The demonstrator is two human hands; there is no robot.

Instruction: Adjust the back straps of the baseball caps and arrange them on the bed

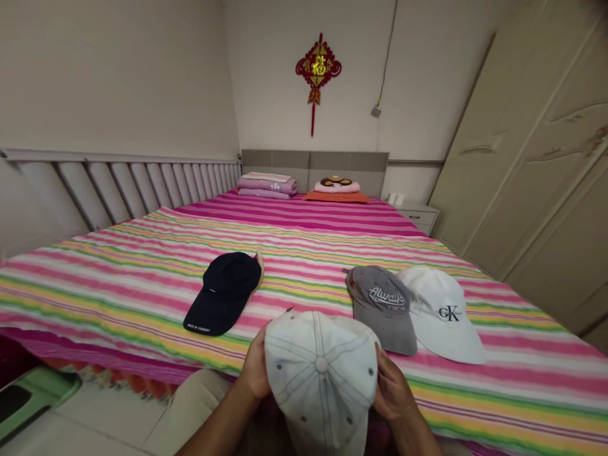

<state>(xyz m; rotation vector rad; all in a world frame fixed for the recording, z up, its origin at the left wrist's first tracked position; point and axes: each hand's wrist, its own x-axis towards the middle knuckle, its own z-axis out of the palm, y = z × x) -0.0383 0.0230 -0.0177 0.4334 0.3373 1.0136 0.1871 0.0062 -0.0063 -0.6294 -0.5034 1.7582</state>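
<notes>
A pale grey-white baseball cap is held over the near edge of the bed, its crown facing up and its brim toward me. My left hand grips its left side, with the fingertips hidden by the cap. On the opposite side, my right hand holds the rim, fingers curled around it. A navy cap lies beyond my left hand, brim toward the near left. Past my right hand rests a grey cap with "Always" lettering, overlapping a white cap marked "CK".
The striped bedspread spreads under the caps. Folded bedding and a pillow stack sit by the headboard. A railing runs along the left; a nightstand and wardrobe stand right. A green stool is at lower left.
</notes>
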